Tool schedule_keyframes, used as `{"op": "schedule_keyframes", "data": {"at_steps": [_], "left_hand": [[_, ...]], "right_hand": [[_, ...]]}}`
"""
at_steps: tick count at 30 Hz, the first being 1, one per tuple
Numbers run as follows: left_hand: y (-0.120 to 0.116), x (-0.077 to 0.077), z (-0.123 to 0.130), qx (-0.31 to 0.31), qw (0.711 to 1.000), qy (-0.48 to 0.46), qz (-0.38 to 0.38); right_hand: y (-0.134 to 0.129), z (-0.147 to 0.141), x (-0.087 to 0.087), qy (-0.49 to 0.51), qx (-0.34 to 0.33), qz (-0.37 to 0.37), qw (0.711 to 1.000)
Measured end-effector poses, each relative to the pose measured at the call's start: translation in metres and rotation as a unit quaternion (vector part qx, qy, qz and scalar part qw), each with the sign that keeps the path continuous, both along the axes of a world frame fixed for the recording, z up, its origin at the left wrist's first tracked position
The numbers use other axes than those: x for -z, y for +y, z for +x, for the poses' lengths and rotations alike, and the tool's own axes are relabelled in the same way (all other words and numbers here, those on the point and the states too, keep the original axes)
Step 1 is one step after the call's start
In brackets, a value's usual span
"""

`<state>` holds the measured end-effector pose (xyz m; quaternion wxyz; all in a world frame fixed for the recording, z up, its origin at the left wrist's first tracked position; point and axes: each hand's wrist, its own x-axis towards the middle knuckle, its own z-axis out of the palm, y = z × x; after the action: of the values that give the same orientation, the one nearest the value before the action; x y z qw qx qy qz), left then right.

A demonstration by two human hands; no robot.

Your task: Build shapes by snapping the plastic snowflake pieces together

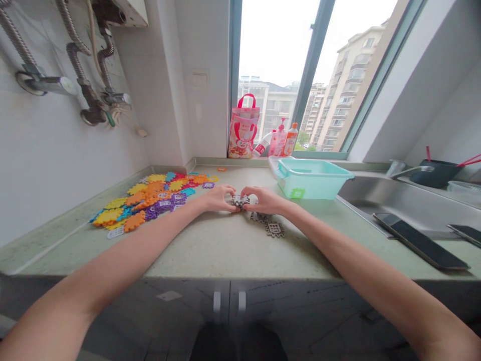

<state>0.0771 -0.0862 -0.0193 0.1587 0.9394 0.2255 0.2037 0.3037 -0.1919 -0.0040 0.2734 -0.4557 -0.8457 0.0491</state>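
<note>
Fingers point(225, 188) of the left hand point(213, 198) and the right hand point(267, 201) are curled inward and nearly pinched together, with a small grey toothed piece point(239, 201) gripped between them; the tips are partly hidden, so their exact contact cannot be told. The piece is held at about the middle of the worktop point(210, 250), whose width is crossed by both forearms, probably so that it can be steadied from two sides at once. At the far right, the sink point(406, 200) is set into this surface. Behind the right hand, a pale green tub point(319, 181) is stood near the sink's edge, perhaps so that it is kept within reach. To the left, coloured pieces point(146, 196) are heaped along the wall, seemingly so that room is left for the hands. A dark phone point(419, 240) is laid flat at the right, partly over the sink's front edge. Just under and beside the right hand, loose grey pieces point(275, 229) are spread, likely kept apart from the coloured heap by their colour. As for the gripped piece, its long axis appears to be aligned left to right, its ends pointed toward the two hands, though its finer outline is too small to be made out.
</note>
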Motion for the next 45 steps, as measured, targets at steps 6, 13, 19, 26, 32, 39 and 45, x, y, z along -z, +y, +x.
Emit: {"op": "schedule_keyframes", "data": {"at_steps": [6,13,19,26,32,39,45], "left_hand": [[-0.003,-0.002,-0.001,0.004,0.998,0.017,0.053],[0.006,-0.001,-0.004,-0.044,0.996,0.024,0.070],[0.012,0.002,-0.005,-0.053,0.996,0.021,0.067],[0.006,0.000,-0.003,-0.046,0.996,0.025,0.074],[-0.012,-0.004,0.004,0.002,0.997,0.019,0.079],[-0.014,-0.002,0.004,0.012,0.996,0.009,0.093],[-0.010,0.001,-0.001,-0.012,0.997,-0.002,0.072]], "right_hand": [[-0.015,0.021,-0.021,-0.013,0.012,0.015,1.000],[-0.034,0.066,-0.046,-0.055,0.039,-0.086,0.994],[-0.032,0.065,-0.040,-0.124,0.059,-0.154,0.978],[-0.031,0.059,-0.039,-0.111,0.093,-0.091,0.985],[-0.024,0.035,-0.033,-0.132,0.104,-0.004,0.986],[-0.013,0.007,-0.028,-0.149,0.091,0.026,0.984],[-0.022,0.049,-0.029,-0.106,0.088,-0.027,0.990]]}}
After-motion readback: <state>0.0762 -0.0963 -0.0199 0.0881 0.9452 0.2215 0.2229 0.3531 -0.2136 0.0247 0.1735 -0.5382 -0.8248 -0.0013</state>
